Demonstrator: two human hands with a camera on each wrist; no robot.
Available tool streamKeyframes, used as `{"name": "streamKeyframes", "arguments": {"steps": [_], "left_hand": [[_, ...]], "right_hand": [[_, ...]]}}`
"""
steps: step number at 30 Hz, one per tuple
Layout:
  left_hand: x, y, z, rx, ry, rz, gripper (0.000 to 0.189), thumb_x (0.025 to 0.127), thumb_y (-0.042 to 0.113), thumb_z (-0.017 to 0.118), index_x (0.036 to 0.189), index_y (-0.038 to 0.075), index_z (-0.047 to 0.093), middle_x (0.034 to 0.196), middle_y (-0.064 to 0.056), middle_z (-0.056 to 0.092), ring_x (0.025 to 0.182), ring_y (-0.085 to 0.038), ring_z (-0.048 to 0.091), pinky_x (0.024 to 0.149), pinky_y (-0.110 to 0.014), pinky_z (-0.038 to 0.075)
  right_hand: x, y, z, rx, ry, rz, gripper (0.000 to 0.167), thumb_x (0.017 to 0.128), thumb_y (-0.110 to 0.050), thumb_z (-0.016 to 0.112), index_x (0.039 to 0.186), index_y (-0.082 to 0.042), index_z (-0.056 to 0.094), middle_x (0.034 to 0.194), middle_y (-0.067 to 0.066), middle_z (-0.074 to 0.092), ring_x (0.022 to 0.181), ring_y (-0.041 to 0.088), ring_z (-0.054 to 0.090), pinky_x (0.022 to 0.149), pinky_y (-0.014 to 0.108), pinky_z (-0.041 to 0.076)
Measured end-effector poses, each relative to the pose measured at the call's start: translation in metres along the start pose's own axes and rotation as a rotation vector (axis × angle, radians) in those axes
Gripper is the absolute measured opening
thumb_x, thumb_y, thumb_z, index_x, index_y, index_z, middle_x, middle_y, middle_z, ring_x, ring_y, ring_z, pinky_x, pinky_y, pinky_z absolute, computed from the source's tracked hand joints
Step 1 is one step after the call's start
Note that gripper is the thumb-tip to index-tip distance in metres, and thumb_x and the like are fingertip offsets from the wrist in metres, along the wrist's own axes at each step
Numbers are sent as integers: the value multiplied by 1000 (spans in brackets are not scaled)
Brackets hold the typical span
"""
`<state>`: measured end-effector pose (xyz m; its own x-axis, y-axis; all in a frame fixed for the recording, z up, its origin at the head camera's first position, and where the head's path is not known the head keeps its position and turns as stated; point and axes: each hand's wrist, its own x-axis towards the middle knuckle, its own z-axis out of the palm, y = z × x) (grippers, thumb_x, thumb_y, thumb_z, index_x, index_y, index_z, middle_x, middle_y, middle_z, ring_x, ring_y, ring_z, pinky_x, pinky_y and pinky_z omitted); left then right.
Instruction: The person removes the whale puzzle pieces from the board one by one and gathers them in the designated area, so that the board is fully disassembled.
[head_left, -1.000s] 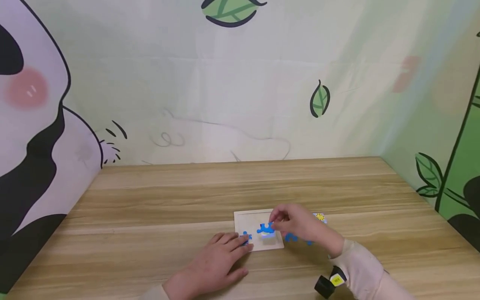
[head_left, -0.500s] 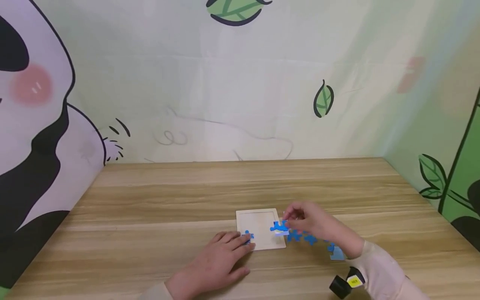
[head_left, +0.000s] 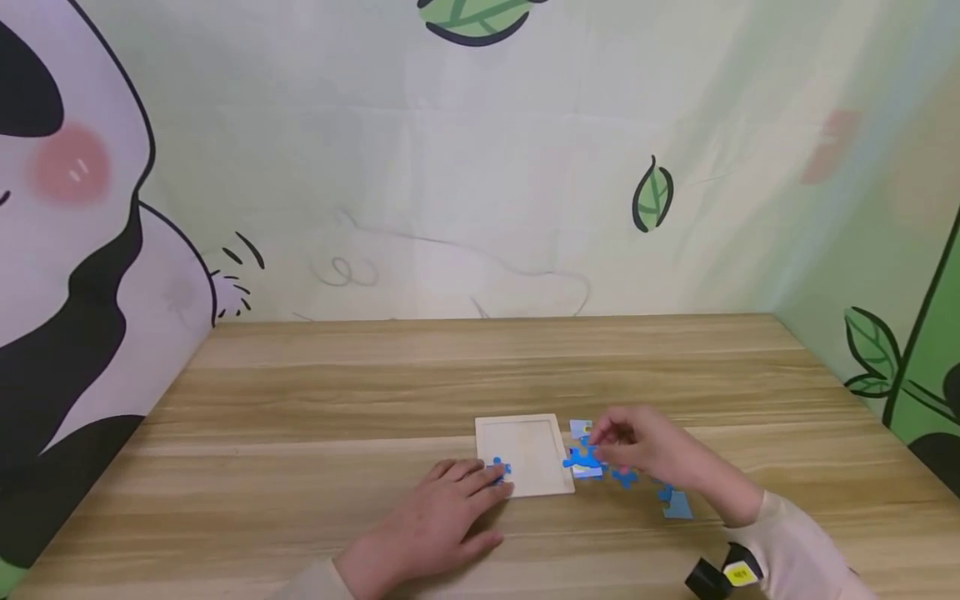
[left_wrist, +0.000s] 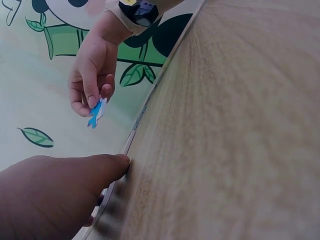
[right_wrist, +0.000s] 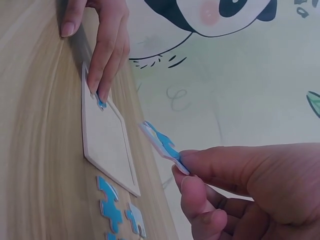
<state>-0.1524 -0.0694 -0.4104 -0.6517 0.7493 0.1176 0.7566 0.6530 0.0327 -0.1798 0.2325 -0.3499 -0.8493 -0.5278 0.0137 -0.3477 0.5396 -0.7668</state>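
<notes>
My right hand pinches a blue jigsaw piece between thumb and fingertips. The piece is raised and tilted above the table in the right wrist view, just off the right edge of a pale wooden puzzle tray. My left hand lies flat with its fingers extended over the tray's left side. Beneath those fingertips another blue jigsaw piece lies in the tray's lower left area, partly hidden. In the left wrist view, the pinched piece hangs from the right fingertips.
Several loose jigsaw pieces lie right of the tray, among them a light blue one and a small blue one; the right hand covers some. A wood-grain table meets a wall painted with a panda and leaves.
My right hand has carried the pinched piece rightward, from above the tray to beyond its right edge. The left hand stays on the tray. The head view has shifted slightly.
</notes>
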Motion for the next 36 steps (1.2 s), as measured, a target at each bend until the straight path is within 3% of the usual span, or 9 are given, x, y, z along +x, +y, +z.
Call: {"name": "streamKeyframes", "arguments": {"steps": [15,23,36], "left_hand": [[0,1,-1,33,2,0,49,94,49,53,136,23,54,146,2,50,131,-21,48,109,-43,39],[1,1,-3,18,3,-1,49,94,48,53,136,22,54,146,1,50,132,-21,48,109,-44,39],[1,1,-2,21,1,1,49,95,48,52,136,22,54,146,1,50,132,-21,48,109,-43,39]], "right_hand": [[-23,10,-9,30,-19,45,13,90,-11,64,97,0,62,76,3,55,57,4,49,44,14,38],[-31,18,-11,-1,-13,52,13,90,-12,65,97,-1,62,79,3,58,58,5,52,53,23,50],[-42,35,-8,43,-62,39,12,89,-11,64,94,0,62,76,2,61,59,2,54,53,22,50]]}}
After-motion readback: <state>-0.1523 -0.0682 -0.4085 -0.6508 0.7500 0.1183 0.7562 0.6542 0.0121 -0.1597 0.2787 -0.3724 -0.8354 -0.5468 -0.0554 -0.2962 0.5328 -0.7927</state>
